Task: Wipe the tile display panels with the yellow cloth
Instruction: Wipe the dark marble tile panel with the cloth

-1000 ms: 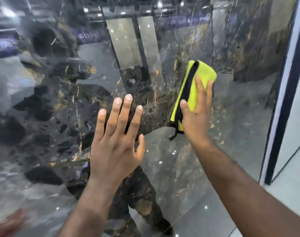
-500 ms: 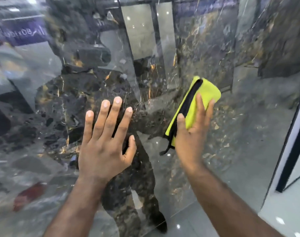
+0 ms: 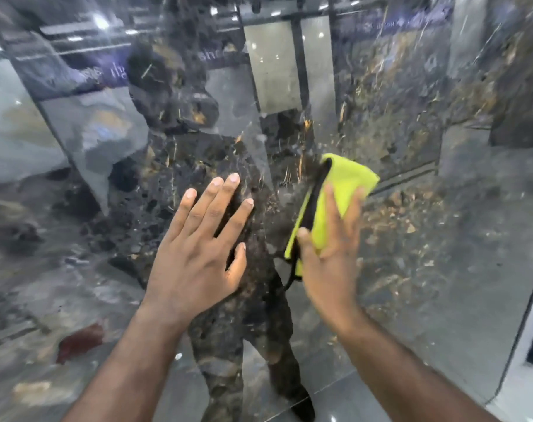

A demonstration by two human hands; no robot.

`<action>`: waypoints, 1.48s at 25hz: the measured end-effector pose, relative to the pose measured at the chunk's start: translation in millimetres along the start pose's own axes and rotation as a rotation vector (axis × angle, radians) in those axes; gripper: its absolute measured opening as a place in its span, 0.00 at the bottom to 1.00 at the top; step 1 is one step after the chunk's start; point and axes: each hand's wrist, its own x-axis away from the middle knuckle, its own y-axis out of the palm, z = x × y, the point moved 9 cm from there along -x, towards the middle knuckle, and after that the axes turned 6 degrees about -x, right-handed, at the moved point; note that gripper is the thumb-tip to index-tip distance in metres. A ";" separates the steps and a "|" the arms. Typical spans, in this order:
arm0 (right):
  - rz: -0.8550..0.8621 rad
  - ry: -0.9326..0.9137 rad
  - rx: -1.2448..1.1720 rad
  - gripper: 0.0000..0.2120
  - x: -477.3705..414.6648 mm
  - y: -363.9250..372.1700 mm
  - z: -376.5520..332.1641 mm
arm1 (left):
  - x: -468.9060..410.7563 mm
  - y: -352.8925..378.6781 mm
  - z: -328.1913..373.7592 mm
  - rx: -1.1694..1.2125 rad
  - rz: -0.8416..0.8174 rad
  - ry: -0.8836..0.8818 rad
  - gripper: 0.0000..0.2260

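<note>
While our right hand (image 3: 329, 254) presses the folded yellow cloth with a black edge (image 3: 346, 184) flat on the shiny dark marble tile panel (image 3: 417, 245), its fingers are straight, and our left hand (image 3: 195, 254) rests on the panel beside it with fingers spread apart. We think the wiping is partway, with lots of panel left. No bucket or box shows.

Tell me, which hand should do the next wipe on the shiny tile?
Right. The right hand presses the yellow cloth against the tile panel; the left hand is bare, just resting flat there.
</note>
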 end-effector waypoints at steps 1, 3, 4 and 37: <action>-0.096 -0.144 0.021 0.39 8.6 17.4 -23.3 | 5.0 -3.6 -8.5 -0.006 0.010 -0.014 0.28; -0.142 -0.375 0.102 0.36 -6.5 32.0 -59.1 | 21.5 -11.8 -28.9 -0.015 0.015 -0.043 0.29; -0.097 -0.400 0.111 0.35 -18.5 30.5 -67.3 | 34.3 -16.1 -40.9 -0.019 0.008 -0.055 0.30; -0.005 -0.333 0.098 0.37 33.5 95.1 -117.5 | 142.0 -30.5 -134.2 -0.055 0.124 -0.069 0.30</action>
